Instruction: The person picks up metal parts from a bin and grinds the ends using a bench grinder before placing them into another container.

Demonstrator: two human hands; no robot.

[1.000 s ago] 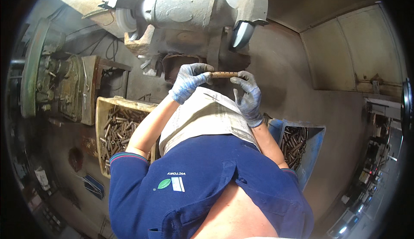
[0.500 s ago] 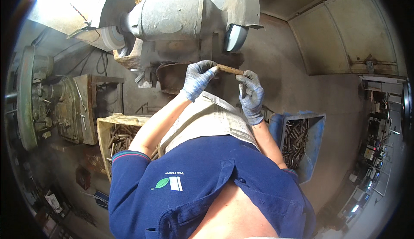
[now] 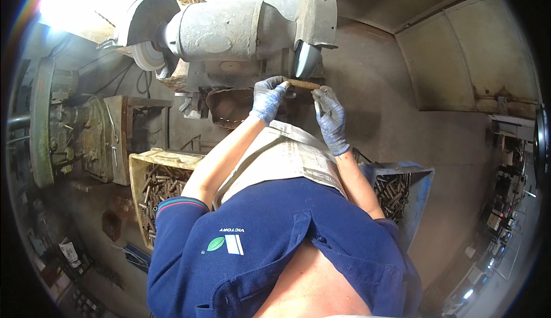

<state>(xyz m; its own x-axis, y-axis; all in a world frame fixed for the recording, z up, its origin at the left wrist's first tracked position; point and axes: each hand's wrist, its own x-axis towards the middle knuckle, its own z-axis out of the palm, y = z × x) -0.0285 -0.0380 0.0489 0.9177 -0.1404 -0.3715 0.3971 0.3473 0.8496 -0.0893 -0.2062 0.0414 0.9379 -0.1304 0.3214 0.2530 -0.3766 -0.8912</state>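
A slim brownish metal rod (image 3: pixel 303 84) lies roughly crosswise between my two hands, just below the right wheel of a bench grinder. My left hand (image 3: pixel 268 98), in a blue-grey coated glove, is closed on the rod's left end. At its right end, my right hand (image 3: pixel 331 118), gloved the same way, pinches the tip with thumb and fingers. Above the hands stands the grey bench grinder (image 3: pixel 221 30). Its right grinding wheel (image 3: pixel 307 59) shows under the guard, close over the rod; I cannot tell whether they touch.
Left of my lap, a yellowish crate (image 3: pixel 138 189) holds many metal rods. A blue crate (image 3: pixel 422 194) with similar pieces stands to the right. The grinder's left wheel (image 3: pixel 148 55) is exposed below its guard. A greenish machine (image 3: pixel 86 137) stands far left, and a pale cabinet (image 3: pixel 453 59) at upper right.
The rod and both hands have shifted slightly up and left in the picture, bringing the rod nearer the right wheel. The whole view has also tilted a little.
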